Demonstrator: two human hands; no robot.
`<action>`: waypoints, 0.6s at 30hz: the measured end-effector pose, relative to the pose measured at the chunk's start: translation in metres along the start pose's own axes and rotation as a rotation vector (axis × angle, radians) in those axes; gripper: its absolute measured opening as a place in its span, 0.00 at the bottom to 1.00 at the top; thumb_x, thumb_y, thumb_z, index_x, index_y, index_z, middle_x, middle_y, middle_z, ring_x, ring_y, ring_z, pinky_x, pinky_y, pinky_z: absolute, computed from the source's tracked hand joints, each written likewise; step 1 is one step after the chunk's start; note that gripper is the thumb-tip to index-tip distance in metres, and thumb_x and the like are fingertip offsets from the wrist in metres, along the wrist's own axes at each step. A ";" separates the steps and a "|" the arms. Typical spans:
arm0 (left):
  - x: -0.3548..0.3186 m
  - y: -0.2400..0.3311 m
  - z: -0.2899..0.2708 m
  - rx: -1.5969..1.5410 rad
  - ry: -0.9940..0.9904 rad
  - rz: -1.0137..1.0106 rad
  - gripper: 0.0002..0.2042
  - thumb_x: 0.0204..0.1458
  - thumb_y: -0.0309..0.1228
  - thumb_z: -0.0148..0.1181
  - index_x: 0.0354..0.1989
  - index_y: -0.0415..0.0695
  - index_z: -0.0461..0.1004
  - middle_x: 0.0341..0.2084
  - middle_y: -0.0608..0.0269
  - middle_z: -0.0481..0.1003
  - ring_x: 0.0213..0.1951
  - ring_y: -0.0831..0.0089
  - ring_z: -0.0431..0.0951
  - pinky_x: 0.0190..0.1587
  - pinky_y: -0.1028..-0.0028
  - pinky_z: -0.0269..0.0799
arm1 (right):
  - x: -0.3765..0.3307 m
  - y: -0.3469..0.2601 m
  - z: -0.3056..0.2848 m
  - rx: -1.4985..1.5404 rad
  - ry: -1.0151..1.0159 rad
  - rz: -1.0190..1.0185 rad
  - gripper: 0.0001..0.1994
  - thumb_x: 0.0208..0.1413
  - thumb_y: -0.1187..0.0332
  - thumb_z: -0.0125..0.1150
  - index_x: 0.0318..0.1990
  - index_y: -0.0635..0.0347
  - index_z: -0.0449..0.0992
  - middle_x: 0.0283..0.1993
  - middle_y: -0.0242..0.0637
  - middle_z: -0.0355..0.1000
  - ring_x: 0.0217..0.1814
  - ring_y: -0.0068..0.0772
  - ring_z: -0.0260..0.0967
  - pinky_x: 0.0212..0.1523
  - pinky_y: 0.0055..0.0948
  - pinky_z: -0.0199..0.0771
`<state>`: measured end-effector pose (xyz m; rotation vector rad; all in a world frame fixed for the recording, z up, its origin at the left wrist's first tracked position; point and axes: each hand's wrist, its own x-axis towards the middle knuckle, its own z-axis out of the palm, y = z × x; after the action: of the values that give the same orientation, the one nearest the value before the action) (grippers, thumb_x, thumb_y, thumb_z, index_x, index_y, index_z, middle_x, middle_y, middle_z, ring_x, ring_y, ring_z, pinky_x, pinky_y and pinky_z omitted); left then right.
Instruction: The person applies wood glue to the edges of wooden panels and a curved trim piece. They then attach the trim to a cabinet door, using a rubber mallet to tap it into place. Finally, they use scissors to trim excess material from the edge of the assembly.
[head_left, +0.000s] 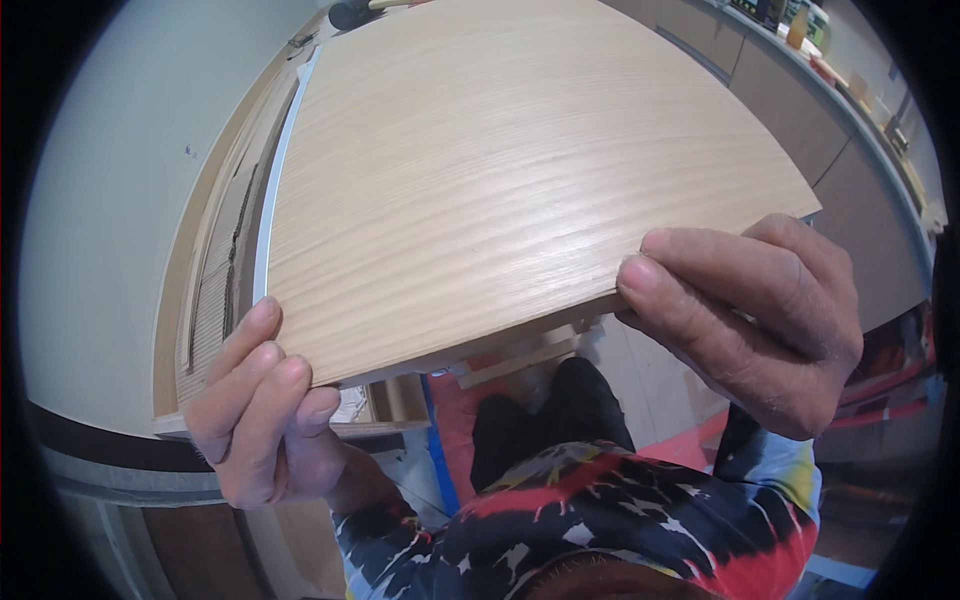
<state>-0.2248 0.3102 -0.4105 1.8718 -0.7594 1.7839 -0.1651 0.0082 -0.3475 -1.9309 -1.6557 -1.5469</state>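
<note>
Both hands grip the near edge of the wood panel, filling the upper centre: left hand at lower left, right hand at right, closed by fingertips only. It may slip and tilt.

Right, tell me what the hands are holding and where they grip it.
Both hands hold a light wood-grain panel by its near edge: the left hand grips the near left corner, the right hand pinches the near right corner.
</note>
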 end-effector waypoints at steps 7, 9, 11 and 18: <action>0.043 0.034 0.020 0.117 -0.075 -0.117 0.07 0.51 0.26 0.68 0.37 0.36 0.81 0.35 0.53 0.76 0.45 0.45 0.82 0.51 0.56 0.80 | -0.005 0.021 -0.023 -0.020 0.062 0.103 0.20 0.35 0.73 0.71 0.42 0.61 0.85 0.36 0.39 0.77 0.24 0.26 0.71 0.20 0.22 0.67; 0.048 0.032 0.033 0.121 -0.038 -0.135 0.07 0.51 0.24 0.68 0.38 0.37 0.82 0.35 0.53 0.78 0.45 0.49 0.82 0.53 0.55 0.79 | 0.000 0.027 -0.025 -0.050 0.063 0.042 0.19 0.34 0.72 0.69 0.41 0.61 0.84 0.35 0.38 0.77 0.27 0.28 0.72 0.22 0.23 0.71; 0.065 0.062 0.030 0.417 -0.165 -0.074 0.08 0.50 0.23 0.68 0.39 0.37 0.82 0.35 0.51 0.79 0.44 0.53 0.82 0.53 0.55 0.78 | 0.003 0.027 -0.038 -0.057 0.052 0.018 0.17 0.35 0.71 0.67 0.38 0.62 0.84 0.33 0.37 0.75 0.28 0.28 0.73 0.23 0.24 0.73; 0.088 0.095 0.082 0.276 -0.302 -0.081 0.09 0.52 0.17 0.64 0.41 0.36 0.82 0.37 0.51 0.80 0.42 0.56 0.82 0.46 0.63 0.77 | 0.002 0.029 -0.022 -0.028 0.129 0.068 0.10 0.41 0.69 0.61 0.32 0.65 0.78 0.31 0.32 0.65 0.29 0.26 0.69 0.23 0.27 0.74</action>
<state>-0.2246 0.1775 -0.3332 2.3552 -0.5487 1.6432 -0.1549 -0.0166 -0.3224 -1.8382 -1.5087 -1.6389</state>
